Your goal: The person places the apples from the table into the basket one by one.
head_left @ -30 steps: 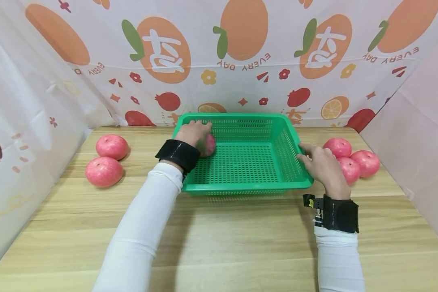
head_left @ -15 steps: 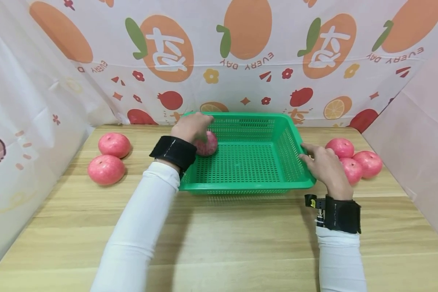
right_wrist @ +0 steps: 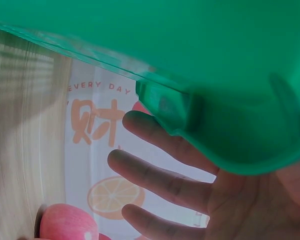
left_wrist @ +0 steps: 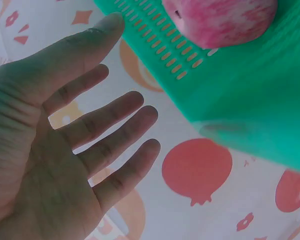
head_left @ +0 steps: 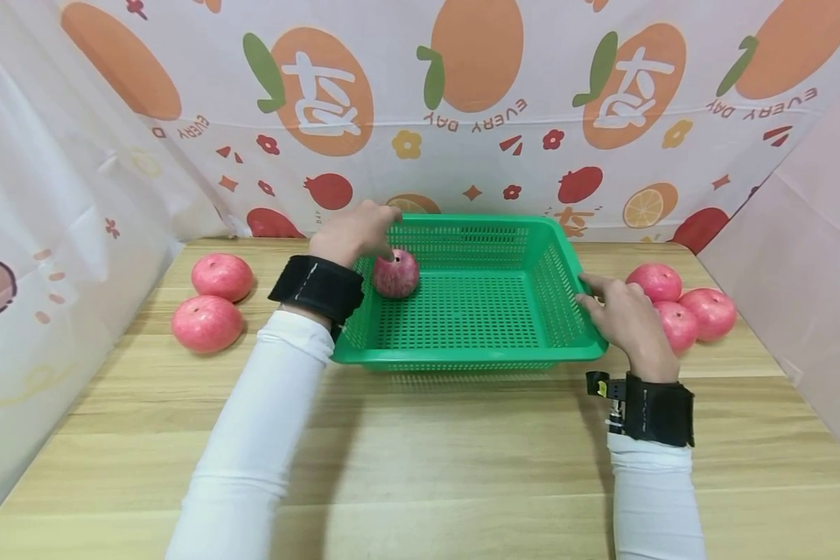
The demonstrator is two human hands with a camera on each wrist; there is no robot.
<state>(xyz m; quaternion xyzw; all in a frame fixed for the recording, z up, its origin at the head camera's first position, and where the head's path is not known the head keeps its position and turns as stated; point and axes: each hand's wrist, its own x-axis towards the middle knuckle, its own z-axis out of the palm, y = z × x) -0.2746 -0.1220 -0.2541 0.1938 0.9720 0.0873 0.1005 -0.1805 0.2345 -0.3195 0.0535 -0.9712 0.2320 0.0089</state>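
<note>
A green plastic basket (head_left: pixel 455 356) stands on the wooden table in the head view. Inside it, at the left end, lies a streaked red apple (head_left: pixel 396 275), also at the top of the left wrist view. My left hand (head_left: pixel 355 231) is over the basket's left rim, its fingers spread and holding nothing; the left wrist view shows the bare palm. At the opposite end my right hand (head_left: pixel 624 320) holds the right rim, the thumb over the inside and the other fingers extended along the outside, as the right wrist view shows.
Two pink-red apples (head_left: pixel 208 323) sit on the table to the left. Three more apples (head_left: pixel 707 313) are grouped beside the right hand. A fruit-printed curtain (head_left: pixel 476 167) hangs behind the basket, with pale sheets on both sides.
My left hand has let go of the apple in the basket and drawn back up and to the left. The right hand has stayed at the right rim.
</note>
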